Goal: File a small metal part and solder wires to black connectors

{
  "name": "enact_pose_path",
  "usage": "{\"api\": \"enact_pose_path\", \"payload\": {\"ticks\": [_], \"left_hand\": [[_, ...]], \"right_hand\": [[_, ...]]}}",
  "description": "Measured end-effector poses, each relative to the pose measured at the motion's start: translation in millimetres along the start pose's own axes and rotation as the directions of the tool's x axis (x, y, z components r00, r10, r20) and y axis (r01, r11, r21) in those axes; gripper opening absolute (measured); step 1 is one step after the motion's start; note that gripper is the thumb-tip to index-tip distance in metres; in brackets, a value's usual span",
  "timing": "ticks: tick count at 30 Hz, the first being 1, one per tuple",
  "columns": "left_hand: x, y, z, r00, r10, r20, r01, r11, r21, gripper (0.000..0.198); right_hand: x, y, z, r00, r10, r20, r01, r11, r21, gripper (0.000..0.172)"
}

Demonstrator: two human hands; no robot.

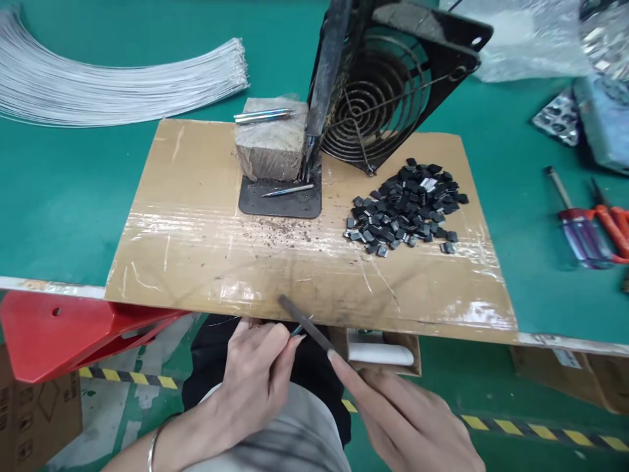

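Observation:
Just off the near edge of the cardboard sheet (206, 262), my left hand (260, 367) is closed on a thin metal tip (299, 330), of which only the end shows. My right hand (403, 413) grips a flat dark file (309, 324), its index finger stretched along the top. The file slants up to the left and crosses by the thin tip; whether they touch is hard to tell. Further back, a grey block (270, 147) carries a few metal tips (265, 116). Another metal tip (287, 191) lies on the black base plate (280, 206).
A black fan (373, 98) stands behind a heap of small black parts (403, 210). White wires (122, 92) lie at the back left. A screwdriver (580, 229) and orange-handled pliers (612, 223) are at the right. A red stool (69, 334) is below the table at left.

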State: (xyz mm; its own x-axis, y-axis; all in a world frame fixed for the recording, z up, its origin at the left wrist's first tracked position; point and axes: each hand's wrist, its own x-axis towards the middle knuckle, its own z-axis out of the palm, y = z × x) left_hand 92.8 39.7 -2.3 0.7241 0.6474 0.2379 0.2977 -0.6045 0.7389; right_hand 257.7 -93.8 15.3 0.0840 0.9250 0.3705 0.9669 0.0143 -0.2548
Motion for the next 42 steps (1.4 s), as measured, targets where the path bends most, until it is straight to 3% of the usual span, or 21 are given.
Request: {"api": "enact_pose_path", "payload": {"ticks": [7, 14, 18, 25, 29, 34, 39, 42], "left_hand": [[2, -1, -0.1, 0.998, 0.064, -0.029, -0.060, 0.991, 0.120, 0.035], [1, 0, 1.0, 0.998, 0.064, 0.000, -0.063, 0.984, 0.164, 0.035], [1, 0, 0.6, 0.998, 0.059, -0.008, -0.057, 0.988, 0.140, 0.035], [1, 1, 0.2, 1.000, 0.022, 0.012, -0.022, 0.999, 0.023, 0.037], [0, 0, -1.3, 0.998, -0.044, 0.041, 0.045, 0.999, -0.027, 0.037], [0, 2, -5.3, 0.980, -0.162, 0.116, 0.176, 0.977, -0.119, 0.037], [3, 5, -8.1, 0.950, -0.270, 0.154, 0.299, 0.930, -0.214, 0.039], [4, 7, -8.6, 0.937, -0.310, 0.158, 0.341, 0.911, -0.233, 0.041]], "right_hand": [[14, -2, 6, 0.996, -0.020, -0.092, 0.020, 1.000, 0.008, 0.040], [2, 1, -3, 1.000, -0.016, -0.011, 0.016, 1.000, 0.017, 0.036], [11, 0, 1, 0.995, -0.039, -0.096, 0.036, 0.999, -0.029, 0.043], [7, 1, -3, 0.998, -0.022, -0.051, 0.021, 1.000, -0.016, 0.040], [9, 3, 0, 0.995, -0.042, -0.091, 0.039, 0.999, -0.029, 0.045], [-5, 3, 2, 0.998, 0.017, -0.058, -0.015, 1.000, 0.022, 0.055], [7, 5, 4, 0.994, -0.057, -0.089, 0.053, 0.998, -0.043, 0.044], [2, 5, 2, 0.998, -0.027, -0.061, 0.025, 0.999, -0.026, 0.041]]}}
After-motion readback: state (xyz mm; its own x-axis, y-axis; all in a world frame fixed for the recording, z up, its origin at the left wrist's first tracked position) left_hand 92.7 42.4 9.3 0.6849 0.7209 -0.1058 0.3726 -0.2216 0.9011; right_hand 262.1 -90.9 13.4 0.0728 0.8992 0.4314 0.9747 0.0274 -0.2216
